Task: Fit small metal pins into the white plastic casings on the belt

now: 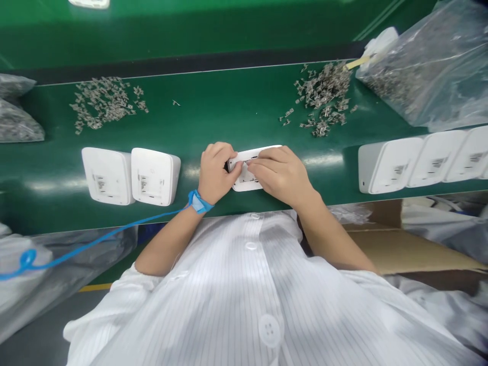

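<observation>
A white plastic housing lies on the green bench in front of my body, its slotted face up. My left hand grips its left end, thumb on the face and fingers along the far edge. It wears a blue wrist strap with a cord. Over the right half of the housing is my right hand, its fingers pinched together at a slot; a small metal piece seems to be at the fingertips, but it is too small to make out. The right palm hides part of the housing.
Small metal clips lie in a left pile and a right pile, with one loose clip between. White housings stand at left and right. A plastic bag of clips sits at the far right. A cardboard box is below the bench.
</observation>
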Motion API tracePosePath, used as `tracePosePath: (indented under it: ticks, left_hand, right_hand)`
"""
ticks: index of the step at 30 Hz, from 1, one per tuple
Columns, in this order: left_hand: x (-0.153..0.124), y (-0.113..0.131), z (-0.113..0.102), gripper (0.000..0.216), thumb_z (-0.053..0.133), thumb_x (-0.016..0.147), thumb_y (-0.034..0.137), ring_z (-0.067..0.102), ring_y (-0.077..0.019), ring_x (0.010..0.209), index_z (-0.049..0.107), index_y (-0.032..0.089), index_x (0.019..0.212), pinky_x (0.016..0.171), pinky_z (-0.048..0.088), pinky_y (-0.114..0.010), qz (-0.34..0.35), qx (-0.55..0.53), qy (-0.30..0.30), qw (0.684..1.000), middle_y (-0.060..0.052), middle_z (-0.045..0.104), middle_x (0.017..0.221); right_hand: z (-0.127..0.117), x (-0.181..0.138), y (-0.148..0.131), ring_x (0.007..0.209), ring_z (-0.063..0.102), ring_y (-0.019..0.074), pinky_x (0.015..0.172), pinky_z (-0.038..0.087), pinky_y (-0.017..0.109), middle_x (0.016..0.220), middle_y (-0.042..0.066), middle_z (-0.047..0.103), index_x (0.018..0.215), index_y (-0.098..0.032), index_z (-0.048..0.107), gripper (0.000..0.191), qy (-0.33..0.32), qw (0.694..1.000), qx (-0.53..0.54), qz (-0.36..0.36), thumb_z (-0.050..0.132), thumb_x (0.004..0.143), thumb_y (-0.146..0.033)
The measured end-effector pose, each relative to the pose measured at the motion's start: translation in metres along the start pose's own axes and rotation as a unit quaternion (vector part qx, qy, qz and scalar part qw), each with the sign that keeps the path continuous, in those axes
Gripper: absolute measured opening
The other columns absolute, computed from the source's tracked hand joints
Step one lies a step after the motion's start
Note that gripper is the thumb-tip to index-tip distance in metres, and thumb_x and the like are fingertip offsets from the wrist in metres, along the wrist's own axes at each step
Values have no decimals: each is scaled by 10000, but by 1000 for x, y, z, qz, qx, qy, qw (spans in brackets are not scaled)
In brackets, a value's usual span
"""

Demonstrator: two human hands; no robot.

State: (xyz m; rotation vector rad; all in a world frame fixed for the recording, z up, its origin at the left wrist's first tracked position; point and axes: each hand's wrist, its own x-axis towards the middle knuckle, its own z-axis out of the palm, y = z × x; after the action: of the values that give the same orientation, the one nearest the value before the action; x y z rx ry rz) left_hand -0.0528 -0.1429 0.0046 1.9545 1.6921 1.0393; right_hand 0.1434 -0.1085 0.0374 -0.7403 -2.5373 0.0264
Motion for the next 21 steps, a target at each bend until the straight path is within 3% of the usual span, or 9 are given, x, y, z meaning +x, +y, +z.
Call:
tracePosePath:
  ticks: [6,11,15,21]
  left_hand:
    - [-2,1,6,85,609,883,266,573,-204,908,551,212,851,849,445,-371,18,33,20,999,-47,661,960]
    - [-7,2,6,98,597,913,302,571,-210,941,603,204,908,896,439,-392,7,47,18,999,-63,649,1008]
    - [-11,13,-6,178,610,918,358,491,-262,1092,701,222,987,951,412,-446,-25,58,29,998,-110,558,1120]
    - [-10,33,-20,136,683,874,306,352,-310,1236,789,278,794,1013,349,-503,-43,26,-113,992,-78,446,1327]
  right_hand:
    - [4,0,-2,922,611,184,767,466,355,887,23,739,859,-221,671,236,1,999,36,-10,498,987,-122]
    - [-1,1,-3,850,642,189,778,529,371,871,9,740,925,-243,662,102,105,971,169,132,585,939,-177]
    - [-11,4,1,978,640,241,904,511,461,994,31,739,875,-255,645,39,109,956,172,211,652,901,-283]
    - [0,-3,1,1067,563,271,957,441,507,1136,66,662,957,-257,621,80,75,963,130,222,635,900,-311]
